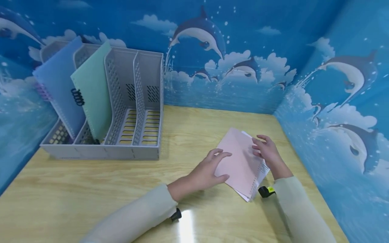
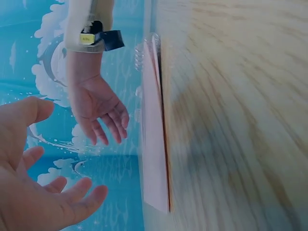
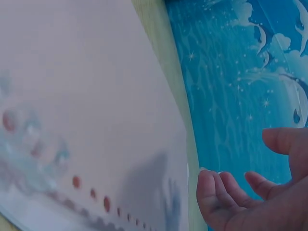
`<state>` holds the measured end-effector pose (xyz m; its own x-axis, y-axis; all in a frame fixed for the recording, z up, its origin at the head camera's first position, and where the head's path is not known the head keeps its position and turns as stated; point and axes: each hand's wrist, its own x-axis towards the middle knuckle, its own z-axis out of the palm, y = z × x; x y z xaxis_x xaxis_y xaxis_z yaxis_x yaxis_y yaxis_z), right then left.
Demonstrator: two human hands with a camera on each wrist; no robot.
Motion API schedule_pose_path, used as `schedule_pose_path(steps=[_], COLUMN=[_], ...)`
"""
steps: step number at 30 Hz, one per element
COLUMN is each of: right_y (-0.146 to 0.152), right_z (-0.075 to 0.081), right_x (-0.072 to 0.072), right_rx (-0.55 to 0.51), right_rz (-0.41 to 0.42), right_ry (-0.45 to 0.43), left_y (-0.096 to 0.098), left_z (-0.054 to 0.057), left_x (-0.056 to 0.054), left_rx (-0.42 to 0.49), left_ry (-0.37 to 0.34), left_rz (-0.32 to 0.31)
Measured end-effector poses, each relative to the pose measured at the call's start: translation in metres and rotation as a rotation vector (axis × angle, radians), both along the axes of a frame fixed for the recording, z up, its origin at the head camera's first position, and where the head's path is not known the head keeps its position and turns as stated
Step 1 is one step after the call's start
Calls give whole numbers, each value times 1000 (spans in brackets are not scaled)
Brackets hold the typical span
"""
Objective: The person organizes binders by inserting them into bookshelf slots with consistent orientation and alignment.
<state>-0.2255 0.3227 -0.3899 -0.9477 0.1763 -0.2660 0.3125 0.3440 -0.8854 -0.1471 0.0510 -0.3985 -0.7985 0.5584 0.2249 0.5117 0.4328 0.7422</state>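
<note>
A pink spiral notebook (image 1: 235, 158) lies flat on the table, with white pages or sheets (image 1: 263, 172) sticking out from under its cover. Its clear coil binding (image 3: 36, 139) shows close up in the right wrist view. Over the notebook's left edge hovers my left hand (image 1: 208, 170), thumb and fingers spread and holding nothing. My right hand (image 1: 267, 152) is above the right edge with its fingers loosely bent and nothing in them. In the left wrist view, both the left hand (image 2: 53, 187) and the right hand (image 2: 98, 103) are apart from the notebook (image 2: 154, 144).
A grey file rack (image 1: 146, 153) with several slots stands at the back left. A blue notebook (image 1: 62, 81) and a green notebook (image 1: 94, 87) lean in its two left slots. Dolphin-printed walls (image 1: 194, 87) border the wooden table (image 1: 121, 189) behind and to the right.
</note>
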Motion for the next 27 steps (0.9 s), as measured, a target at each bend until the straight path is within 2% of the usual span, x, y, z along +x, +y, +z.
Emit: schedule_pose_path(steps=[3,6,15,22,27], right_y=[4,11,26,36,45], right_z=[-3,-4,-6,-11,-16], right_x=[-4,-5,-11,-14,-15], right_rx=[3,19,89,115,161], right_rz=[-14,-29,-104,-145,-179], right_ry=[-8,-20,-16,-41,-37], left_y=[1,8,41,65,81], left_z=[-1,-2,0,-8,-15], left_x=[0,0,10,16,18], left_rx=[-38,-103,-368,-467,-493], left_ry=[31,91,385,431,402], left_rz=[-5,-17,-33,-85,-132])
